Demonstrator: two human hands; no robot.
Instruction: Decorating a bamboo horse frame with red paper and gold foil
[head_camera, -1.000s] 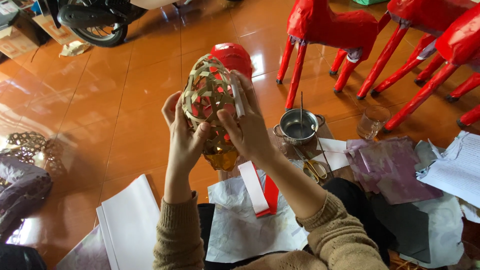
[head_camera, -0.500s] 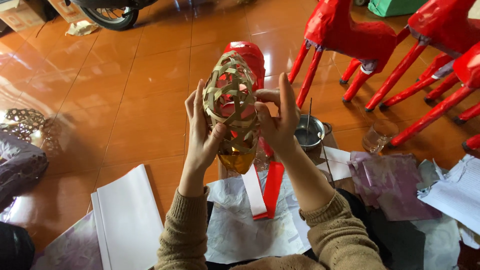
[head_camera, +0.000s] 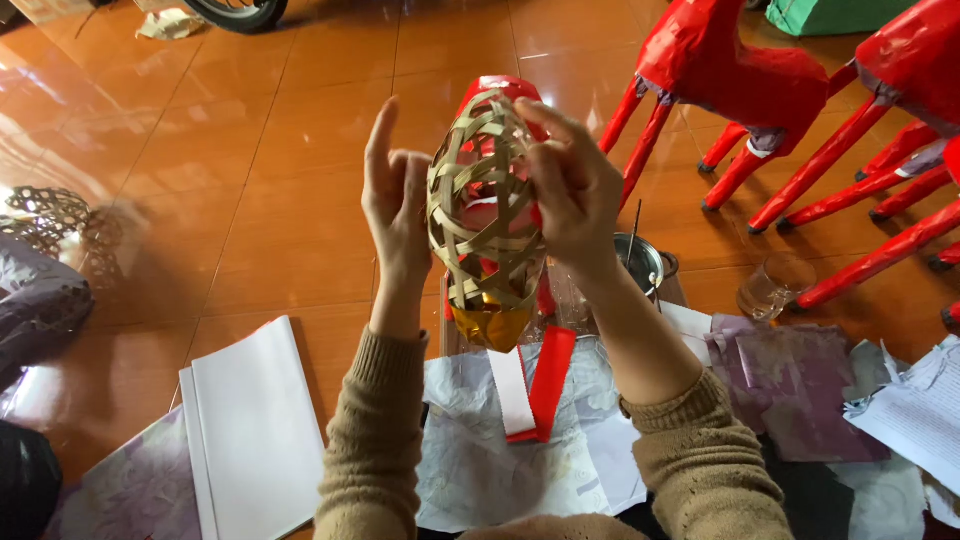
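I hold up an egg-shaped frame of woven bamboo strips (head_camera: 480, 205), partly covered in red paper at the top and back, with gold paper at its lower tip. My right hand (head_camera: 570, 190) grips its right side, fingers pressing on the weave near the top. My left hand (head_camera: 398, 205) rests flat against its left side, fingers straight and pointing up. A strip of red and white paper (head_camera: 535, 385) lies on the white sheets below.
Red paper-covered animal figures (head_camera: 740, 80) with long legs stand at the right. A small metal pot (head_camera: 640, 262) with a stick and a glass cup (head_camera: 768, 285) sit on the orange tiled floor. White paper sheets (head_camera: 255, 430) lie left, purple paper (head_camera: 800, 385) right, woven rings (head_camera: 50, 215) far left.
The frame has risen closer to the camera and turned more upright. My left hand's fingers have straightened against its side, and my right hand has shifted toward the top.
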